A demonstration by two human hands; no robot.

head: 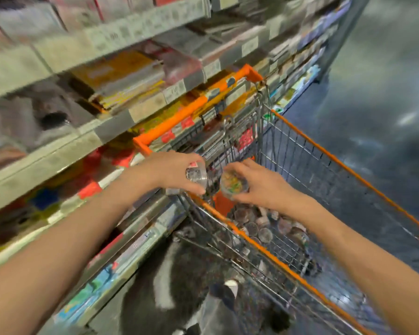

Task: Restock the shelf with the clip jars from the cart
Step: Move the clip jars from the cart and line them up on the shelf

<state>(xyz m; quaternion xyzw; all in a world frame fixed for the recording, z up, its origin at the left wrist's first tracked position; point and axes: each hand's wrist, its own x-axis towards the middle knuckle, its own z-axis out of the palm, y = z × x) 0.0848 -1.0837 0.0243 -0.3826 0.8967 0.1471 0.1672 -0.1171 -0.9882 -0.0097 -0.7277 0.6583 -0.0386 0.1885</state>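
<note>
Store aisle, shelf [87,141] at left, cart [324,155] at right. Left hand [177,171] clamped around clear jar [196,176]; right hand [256,183] around clip jar [233,184]. Probably light, rigid, slick plastic; best held around the sides.

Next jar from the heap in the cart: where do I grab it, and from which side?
From above, fingers round the lid rim of a top jar in the cart. Several lie lids-up and packed close, so their sides are blocked. Both hands hold jars now.
</note>
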